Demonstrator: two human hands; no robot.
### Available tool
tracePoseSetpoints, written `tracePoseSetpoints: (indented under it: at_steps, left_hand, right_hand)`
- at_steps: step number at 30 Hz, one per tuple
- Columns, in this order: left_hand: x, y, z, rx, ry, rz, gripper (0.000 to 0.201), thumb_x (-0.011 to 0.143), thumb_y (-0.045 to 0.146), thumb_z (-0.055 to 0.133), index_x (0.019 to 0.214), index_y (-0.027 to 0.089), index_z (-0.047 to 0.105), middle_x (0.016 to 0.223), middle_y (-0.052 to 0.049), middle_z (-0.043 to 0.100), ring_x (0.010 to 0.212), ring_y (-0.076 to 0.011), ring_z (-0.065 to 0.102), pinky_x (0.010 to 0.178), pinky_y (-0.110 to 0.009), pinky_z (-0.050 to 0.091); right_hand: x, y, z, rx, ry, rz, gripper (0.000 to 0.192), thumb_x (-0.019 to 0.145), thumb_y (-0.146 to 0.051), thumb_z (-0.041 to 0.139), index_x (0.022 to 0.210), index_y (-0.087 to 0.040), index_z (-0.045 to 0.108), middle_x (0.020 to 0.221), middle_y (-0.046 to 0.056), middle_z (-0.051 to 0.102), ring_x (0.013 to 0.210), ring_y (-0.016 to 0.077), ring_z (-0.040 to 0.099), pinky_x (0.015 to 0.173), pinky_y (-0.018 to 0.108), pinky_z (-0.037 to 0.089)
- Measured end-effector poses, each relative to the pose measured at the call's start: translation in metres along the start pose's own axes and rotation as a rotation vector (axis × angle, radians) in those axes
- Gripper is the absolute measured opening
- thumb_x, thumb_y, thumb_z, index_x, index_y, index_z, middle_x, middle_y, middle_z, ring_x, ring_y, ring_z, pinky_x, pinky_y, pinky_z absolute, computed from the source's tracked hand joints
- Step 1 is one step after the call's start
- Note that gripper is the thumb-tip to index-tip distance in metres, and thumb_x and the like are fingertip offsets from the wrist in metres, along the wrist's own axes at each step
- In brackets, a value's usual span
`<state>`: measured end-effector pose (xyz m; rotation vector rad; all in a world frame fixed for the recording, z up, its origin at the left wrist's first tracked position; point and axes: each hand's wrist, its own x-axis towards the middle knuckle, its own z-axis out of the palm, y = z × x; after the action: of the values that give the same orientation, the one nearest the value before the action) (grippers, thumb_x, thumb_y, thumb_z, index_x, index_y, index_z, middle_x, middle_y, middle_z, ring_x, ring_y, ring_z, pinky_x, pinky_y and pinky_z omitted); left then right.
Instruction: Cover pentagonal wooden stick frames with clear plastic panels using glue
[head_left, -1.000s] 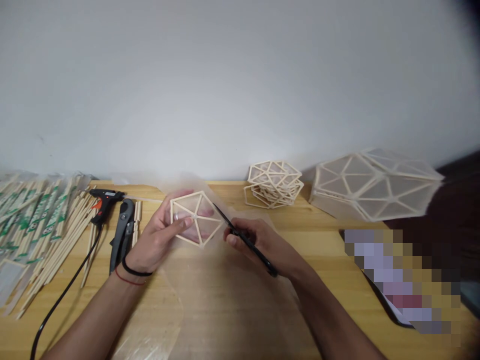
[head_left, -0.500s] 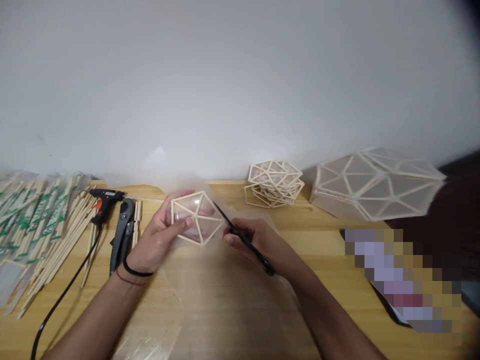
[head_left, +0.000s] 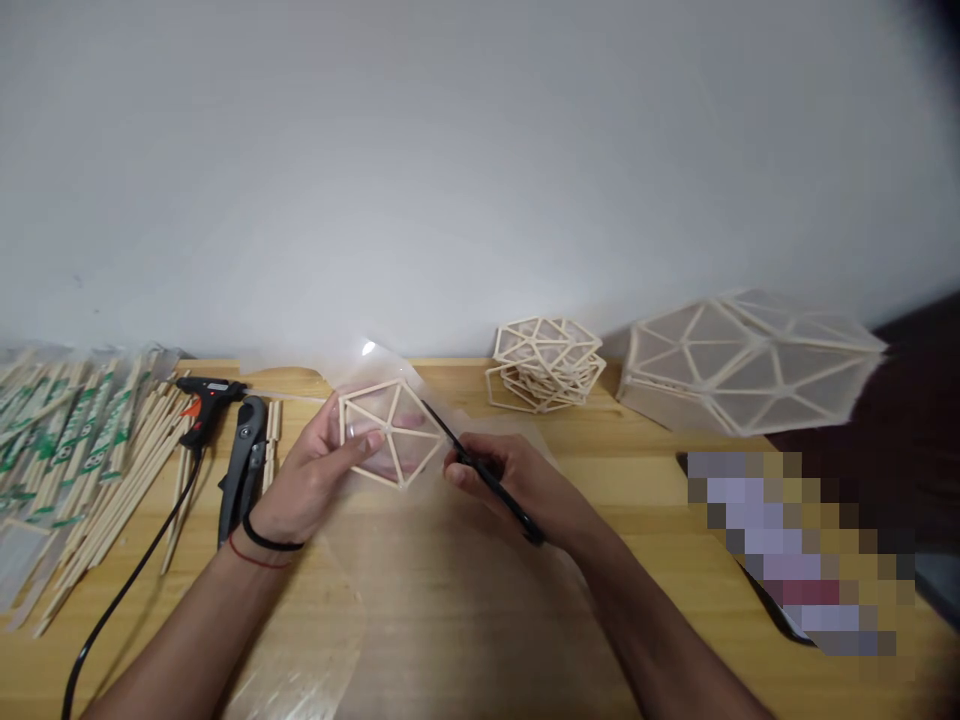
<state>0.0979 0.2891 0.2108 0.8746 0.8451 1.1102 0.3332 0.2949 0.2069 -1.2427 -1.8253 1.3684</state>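
Note:
My left hand (head_left: 319,465) is closed on a pentagonal stick frame (head_left: 388,428), thumb on its face near the hub and fingers behind. Clear plastic film (head_left: 442,590) lies against the frame's back and spreads beyond it over the table. My right hand (head_left: 517,480) grips black scissors (head_left: 501,492), seen nearly edge-on. Their dark blades point up and left, at the film along the frame's right upper edge. How far the blades are apart cannot be made out.
A hot glue gun (head_left: 206,400) and a grey cutter (head_left: 244,460) lie left, beside loose sticks (head_left: 127,490) and wrapped chopsticks (head_left: 71,430). Stacked stick frames (head_left: 547,345) and a larger film-covered structure (head_left: 750,370) stand behind. A blurred-out flat object (head_left: 780,560) lies right.
The film behind the frame has shifted, its top edge now curling up with a bright glint. Both hands keep nearly the same place and grip; the whole view drifts slightly.

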Motion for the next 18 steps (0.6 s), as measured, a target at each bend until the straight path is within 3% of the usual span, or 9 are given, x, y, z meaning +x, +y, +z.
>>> tracePoseSetpoints:
  at_steps: [5, 10, 18]
  left_hand:
    - [-0.0008, -0.0022, -0.0010, 0.011, -0.039, -0.027, 0.051, 0.084, 0.025, 0.085, 0.129, 0.024, 0.060, 0.110, -0.010, 0.082, 0.097, -0.0290, 0.081, 0.077, -0.035, 0.067]
    - [-0.0011, -0.0040, -0.0021, -0.004, -0.041, -0.022, 0.049, 0.083, 0.024, 0.085, 0.126, 0.023, 0.061, 0.112, -0.011, 0.082, 0.096, -0.0282, 0.081, 0.080, -0.035, 0.067]
    - [-0.0011, -0.0040, -0.0020, 0.002, -0.050, -0.012, 0.046, 0.087, 0.022, 0.083, 0.127, 0.023, 0.062, 0.110, -0.010, 0.082, 0.098, -0.0288, 0.081, 0.080, -0.036, 0.067]
  right_hand:
    - [-0.0008, 0.0002, 0.0001, 0.020, -0.032, 0.013, 0.047, 0.086, -0.064, 0.066, 0.076, -0.019, 0.060, 0.068, -0.003, 0.047, 0.065, 0.0136, 0.042, 0.059, 0.027, 0.030]
    - [-0.0003, 0.0013, 0.0004, 0.013, -0.036, 0.015, 0.044, 0.089, -0.061, 0.063, 0.073, -0.020, 0.054, 0.068, -0.004, 0.042, 0.063, 0.0125, 0.037, 0.058, 0.028, 0.026]
    - [0.0005, 0.0051, 0.0006, 0.053, -0.038, 0.000, 0.042, 0.089, -0.059, 0.069, 0.077, -0.018, 0.063, 0.069, -0.003, 0.048, 0.065, 0.0136, 0.042, 0.060, 0.027, 0.031]
